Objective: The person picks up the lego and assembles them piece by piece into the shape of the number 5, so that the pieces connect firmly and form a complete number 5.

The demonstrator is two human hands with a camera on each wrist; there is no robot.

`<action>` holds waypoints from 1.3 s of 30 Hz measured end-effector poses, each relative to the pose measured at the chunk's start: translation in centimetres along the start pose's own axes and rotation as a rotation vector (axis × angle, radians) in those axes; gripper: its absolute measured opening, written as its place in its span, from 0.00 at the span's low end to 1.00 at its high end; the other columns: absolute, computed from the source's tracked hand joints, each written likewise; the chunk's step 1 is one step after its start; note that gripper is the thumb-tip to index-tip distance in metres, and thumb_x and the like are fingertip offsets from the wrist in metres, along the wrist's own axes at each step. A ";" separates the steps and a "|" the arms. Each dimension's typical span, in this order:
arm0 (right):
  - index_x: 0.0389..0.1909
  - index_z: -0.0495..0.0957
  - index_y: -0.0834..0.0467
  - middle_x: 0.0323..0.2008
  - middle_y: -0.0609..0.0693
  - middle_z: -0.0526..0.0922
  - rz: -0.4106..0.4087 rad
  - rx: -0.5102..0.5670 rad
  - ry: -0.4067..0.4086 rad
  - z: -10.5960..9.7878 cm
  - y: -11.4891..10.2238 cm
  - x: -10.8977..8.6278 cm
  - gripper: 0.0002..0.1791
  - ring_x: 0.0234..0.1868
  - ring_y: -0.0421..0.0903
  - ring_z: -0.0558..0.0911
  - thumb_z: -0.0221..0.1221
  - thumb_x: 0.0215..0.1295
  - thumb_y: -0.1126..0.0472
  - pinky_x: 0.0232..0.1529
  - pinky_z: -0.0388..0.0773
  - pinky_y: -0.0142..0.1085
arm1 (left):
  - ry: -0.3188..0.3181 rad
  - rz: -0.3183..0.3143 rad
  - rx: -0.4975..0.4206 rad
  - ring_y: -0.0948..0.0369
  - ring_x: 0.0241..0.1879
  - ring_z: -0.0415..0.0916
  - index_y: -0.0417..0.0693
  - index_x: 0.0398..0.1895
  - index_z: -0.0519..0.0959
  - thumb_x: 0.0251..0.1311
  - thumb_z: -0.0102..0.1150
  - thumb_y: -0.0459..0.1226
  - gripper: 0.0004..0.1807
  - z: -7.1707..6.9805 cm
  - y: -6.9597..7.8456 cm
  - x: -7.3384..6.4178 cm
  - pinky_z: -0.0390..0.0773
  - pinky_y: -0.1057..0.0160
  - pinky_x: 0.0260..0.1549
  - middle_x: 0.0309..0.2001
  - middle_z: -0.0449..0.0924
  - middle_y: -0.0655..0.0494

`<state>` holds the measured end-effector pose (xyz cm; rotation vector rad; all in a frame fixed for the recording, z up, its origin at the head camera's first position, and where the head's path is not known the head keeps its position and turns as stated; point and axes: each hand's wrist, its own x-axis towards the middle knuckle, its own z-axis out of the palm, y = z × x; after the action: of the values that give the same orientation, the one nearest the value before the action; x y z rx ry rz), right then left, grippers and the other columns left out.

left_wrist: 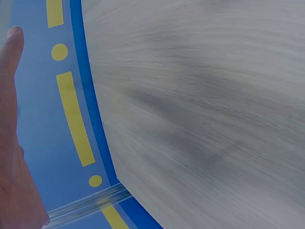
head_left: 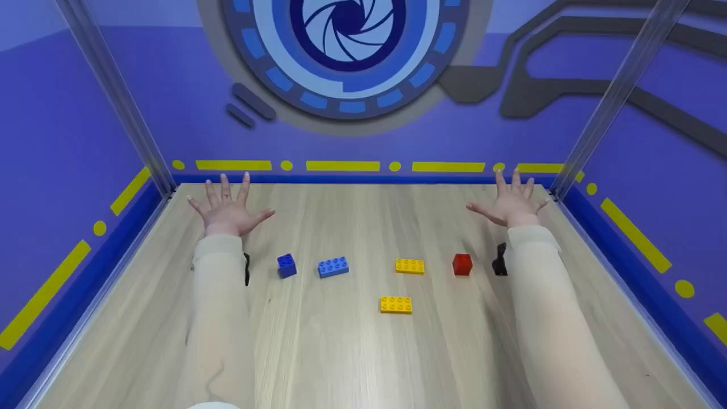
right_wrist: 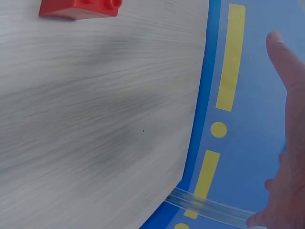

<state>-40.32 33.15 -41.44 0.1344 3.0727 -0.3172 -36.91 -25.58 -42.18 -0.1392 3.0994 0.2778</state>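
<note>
My left hand [head_left: 227,213] is spread wide with straight fingers over the far left of the table, holding nothing. Over the far right, my right hand [head_left: 513,204] is likewise spread, its palm bare of any object. A small dark blue brick [head_left: 287,266] is the nearest block to the left hand, with a longer blue brick [head_left: 333,267] beside it. Closest to the right hand is a red brick [head_left: 462,264], partly visible as a red block [right_wrist: 81,8] in the right wrist view. One yellow brick [head_left: 409,266] lies left of it; another yellow brick [head_left: 396,305] lies nearer me.
The wooden table [head_left: 341,352] is bounded by a blue back wall [head_left: 170,113] and side walls with yellow marks. Transparent posts [head_left: 619,96] stand at the back corners. Black wrist-mounted pieces show beside both sleeves, one at the right [head_left: 500,260].
</note>
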 end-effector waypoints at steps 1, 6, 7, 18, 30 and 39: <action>0.83 0.29 0.53 0.80 0.68 0.22 0.000 -0.001 0.002 0.0 0.0 0.0 0.72 0.77 0.80 0.27 0.47 0.52 0.12 0.60 0.31 0.88 | 0.000 -0.001 0.001 0.31 0.77 0.11 0.63 0.83 0.24 0.59 0.40 0.79 0.61 0.0 0.0 0.0 0.19 0.17 0.65 0.81 0.15 0.35; 0.83 0.30 0.53 0.80 0.68 0.22 -0.002 0.009 0.004 0.1 0.1 -0.2 0.72 0.77 0.80 0.28 0.47 0.52 0.12 0.60 0.31 0.88 | 0.002 -0.006 0.001 0.31 0.78 0.11 0.63 0.82 0.24 0.58 0.39 0.80 0.62 0.2 -0.1 0.1 0.21 0.17 0.66 0.81 0.15 0.35; 0.83 0.30 0.53 0.80 0.68 0.21 -0.002 0.010 0.002 0.1 0.1 -0.2 0.72 0.77 0.80 0.28 0.48 0.53 0.12 0.60 0.31 0.88 | 0.002 -0.005 -0.002 0.31 0.78 0.11 0.63 0.82 0.24 0.58 0.40 0.80 0.62 0.2 -0.1 0.0 0.21 0.17 0.66 0.81 0.15 0.35; 0.83 0.27 0.52 0.79 0.68 0.18 -0.009 0.024 -0.010 0.2 0.4 -0.5 0.72 0.76 0.81 0.27 0.48 0.53 0.13 0.61 0.31 0.87 | -0.004 0.001 -0.012 0.31 0.78 0.12 0.63 0.82 0.23 0.60 0.40 0.79 0.61 0.6 -0.3 0.0 0.19 0.16 0.64 0.80 0.14 0.36; 0.83 0.28 0.54 0.80 0.69 0.20 -0.004 0.007 -0.023 0.0 0.5 -0.6 0.73 0.77 0.81 0.28 0.47 0.52 0.12 0.61 0.33 0.88 | -0.015 -0.001 -0.013 0.30 0.78 0.15 0.62 0.83 0.24 0.62 0.41 0.77 0.60 0.4 0.0 -0.3 0.20 0.17 0.66 0.81 0.16 0.35; 0.83 0.28 0.54 0.80 0.67 0.19 0.007 0.007 -0.020 0.6 0.5 -0.6 0.72 0.77 0.80 0.28 0.49 0.54 0.13 0.63 0.33 0.87 | -0.026 0.002 -0.034 0.31 0.78 0.13 0.61 0.83 0.25 0.60 0.40 0.78 0.61 0.8 -0.5 -0.3 0.17 0.17 0.64 0.81 0.15 0.36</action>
<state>-39.65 33.49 -42.14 0.1414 3.0513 -0.3274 -36.58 -25.93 -43.05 -0.1321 3.0705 0.3302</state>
